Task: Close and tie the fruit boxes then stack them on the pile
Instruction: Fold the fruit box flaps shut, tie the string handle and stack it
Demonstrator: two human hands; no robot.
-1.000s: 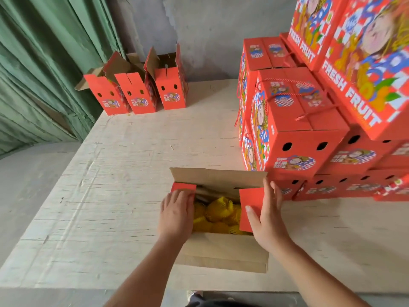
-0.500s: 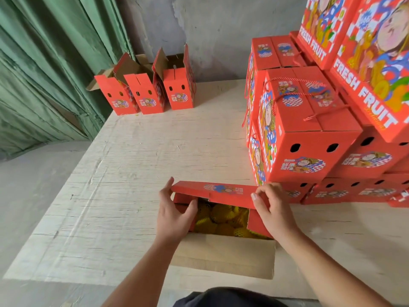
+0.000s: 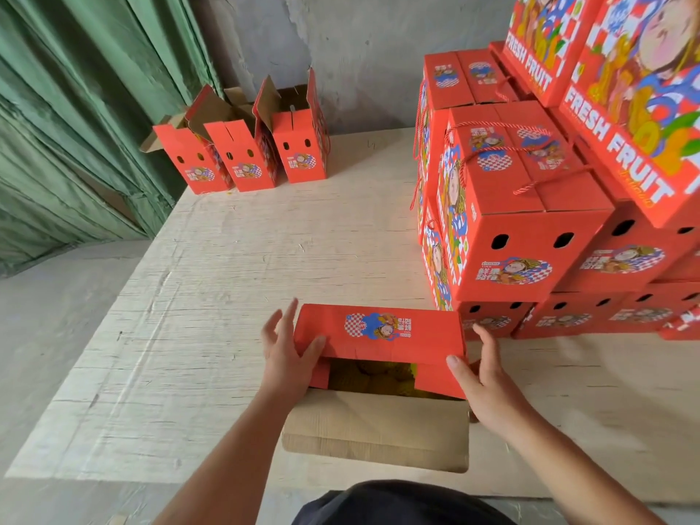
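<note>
We see the red printed cardboard fruit box [image 3: 380,358] at lower centre of the frame, sitting on the pale plywood bench [image 3: 235,282]. Its far red top flap [image 3: 378,329] is folded down over the opening; the near plain brown flap [image 3: 375,430] lies open toward the bottom edge. Yellow fruit [image 3: 373,375] shows thru the gap btwn them.

Left hand [image 3: 288,354] is at the box's left end: thumb presses on the red top flap, fingers spread straight & up, gripping nothing. Right hand [image 3: 481,380] is at the right end, thumb laid on the flap's right corner, fingers extended along the box side, not curled.

Pile of closed red fruit boxes [image 3: 530,229] w/ red-white cord handles fills the right & upper right of the frame, its bottom row just beyond the box being closed. Three open red boxes [image 3: 242,153] stand in a row at upper centre-left, at the bench's far edge. Green curtain [image 3: 75,108] hangs at upper left; grey wall [image 3: 360,51] behind.
</note>
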